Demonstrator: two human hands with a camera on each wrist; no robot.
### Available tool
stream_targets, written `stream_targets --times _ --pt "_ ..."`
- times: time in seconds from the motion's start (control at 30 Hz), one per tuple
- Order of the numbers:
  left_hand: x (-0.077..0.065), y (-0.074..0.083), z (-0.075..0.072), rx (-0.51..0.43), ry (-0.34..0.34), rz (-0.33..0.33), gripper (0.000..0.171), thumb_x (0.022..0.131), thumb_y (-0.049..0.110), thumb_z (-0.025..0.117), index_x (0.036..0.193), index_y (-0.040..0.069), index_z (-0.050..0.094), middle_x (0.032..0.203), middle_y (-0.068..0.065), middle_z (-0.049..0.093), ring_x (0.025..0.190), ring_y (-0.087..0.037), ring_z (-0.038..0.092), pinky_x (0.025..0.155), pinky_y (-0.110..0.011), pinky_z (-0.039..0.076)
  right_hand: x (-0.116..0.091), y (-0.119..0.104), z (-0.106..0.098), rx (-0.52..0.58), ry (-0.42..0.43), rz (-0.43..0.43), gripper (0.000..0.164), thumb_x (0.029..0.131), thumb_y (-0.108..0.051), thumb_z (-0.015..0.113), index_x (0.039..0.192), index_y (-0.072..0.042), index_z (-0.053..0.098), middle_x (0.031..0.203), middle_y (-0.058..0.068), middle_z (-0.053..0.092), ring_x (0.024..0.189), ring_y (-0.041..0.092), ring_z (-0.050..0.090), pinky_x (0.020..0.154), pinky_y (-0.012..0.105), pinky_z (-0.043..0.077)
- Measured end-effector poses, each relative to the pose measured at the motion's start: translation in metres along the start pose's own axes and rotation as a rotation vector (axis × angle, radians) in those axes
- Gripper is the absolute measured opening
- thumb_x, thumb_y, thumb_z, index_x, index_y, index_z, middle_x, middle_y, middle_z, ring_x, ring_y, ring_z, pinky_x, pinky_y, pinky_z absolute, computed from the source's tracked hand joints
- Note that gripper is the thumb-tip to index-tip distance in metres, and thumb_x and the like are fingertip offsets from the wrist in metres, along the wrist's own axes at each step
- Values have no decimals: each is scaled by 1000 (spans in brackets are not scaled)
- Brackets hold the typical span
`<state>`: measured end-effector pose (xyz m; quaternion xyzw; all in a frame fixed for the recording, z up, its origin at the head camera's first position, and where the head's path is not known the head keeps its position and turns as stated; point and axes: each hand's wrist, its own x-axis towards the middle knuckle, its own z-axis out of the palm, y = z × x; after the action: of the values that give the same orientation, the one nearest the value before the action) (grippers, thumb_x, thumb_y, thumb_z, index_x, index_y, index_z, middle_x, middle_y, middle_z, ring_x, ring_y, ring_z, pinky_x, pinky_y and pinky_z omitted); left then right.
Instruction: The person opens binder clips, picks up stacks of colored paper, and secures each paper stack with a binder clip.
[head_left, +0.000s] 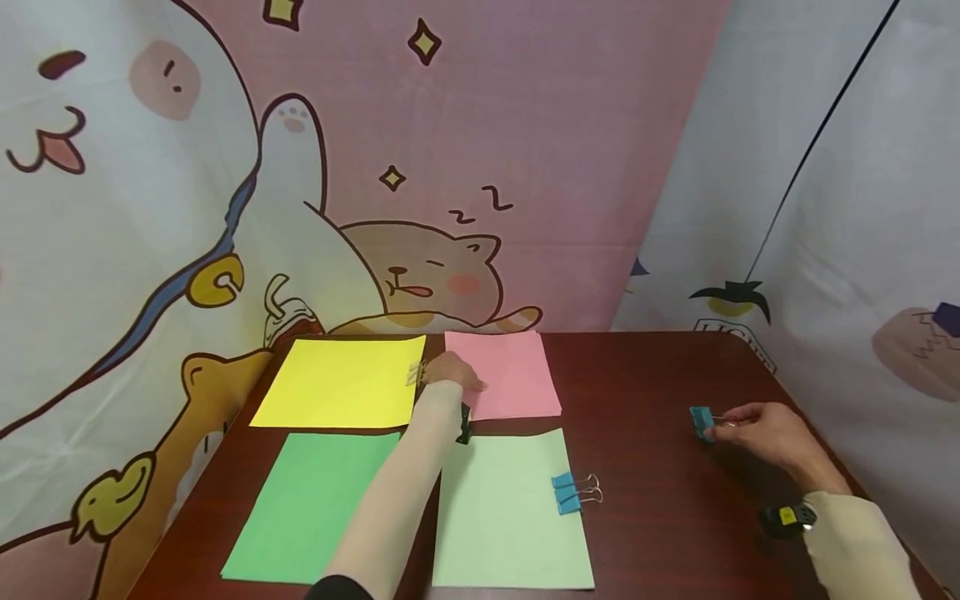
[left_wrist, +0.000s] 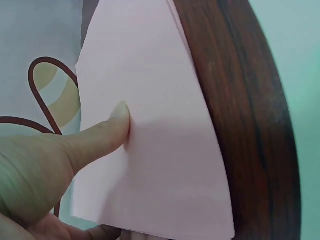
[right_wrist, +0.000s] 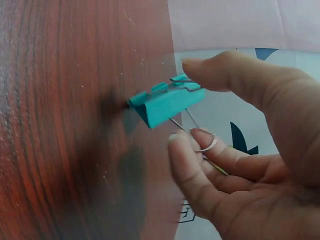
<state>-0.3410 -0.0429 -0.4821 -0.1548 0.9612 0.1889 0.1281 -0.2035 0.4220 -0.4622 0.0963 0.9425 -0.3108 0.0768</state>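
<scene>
In the head view my left hand (head_left: 452, 371) is at the left edge of the pink paper (head_left: 521, 375) at the back of the table. The left wrist view has the thumb pressed on top of the pink sheets (left_wrist: 165, 165) and the other fingers partly hidden under their edge, pinching them. Out to the right, my right hand (head_left: 772, 437) holds a blue binder clip (head_left: 701, 422) above the tabletop. Thumb and fingers grip the wire handles of this clip (right_wrist: 167, 107) in the right wrist view, and nothing is between its jaws.
Yellow paper (head_left: 337, 383) lies at the back left, with a small clip (head_left: 413, 374) on its right edge. Green paper (head_left: 307, 500) is in front of it. Another blue binder clip (head_left: 567, 493) is on the right edge of the pale green paper (head_left: 510, 525). A printed cloth (head_left: 585, 167) hangs behind.
</scene>
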Motion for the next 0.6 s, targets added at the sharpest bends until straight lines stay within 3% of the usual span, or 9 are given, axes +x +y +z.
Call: stream_targets --times 0.2,0.43,0.6 --pt "0 7 3 -17 30 17 82 76 46 89 135 -3 60 138 -21 61 128 -44 58 110 -58 45 -3 3 5 -33 87 -35 79 80 -60 81 123 4 66 109 22 74 96 31 66 70 31 46" --pt "0 1 8 -240 38 -6 75 74 33 94 129 -5 60 123 -19 64 95 -30 65 90 -46 59 -5 1 10 -25 147 -41 80 84 -64 75 125 4 67 105 19 76 97 32 67 72 37 50" --pt "1 -6 9 -333 44 1 69 71 32 96 125 -1 67 118 -16 73 96 -30 66 88 -46 59 -7 -1 11 15 161 -13 83 89 -70 65 130 3 64 108 22 76 94 29 70 71 35 48"
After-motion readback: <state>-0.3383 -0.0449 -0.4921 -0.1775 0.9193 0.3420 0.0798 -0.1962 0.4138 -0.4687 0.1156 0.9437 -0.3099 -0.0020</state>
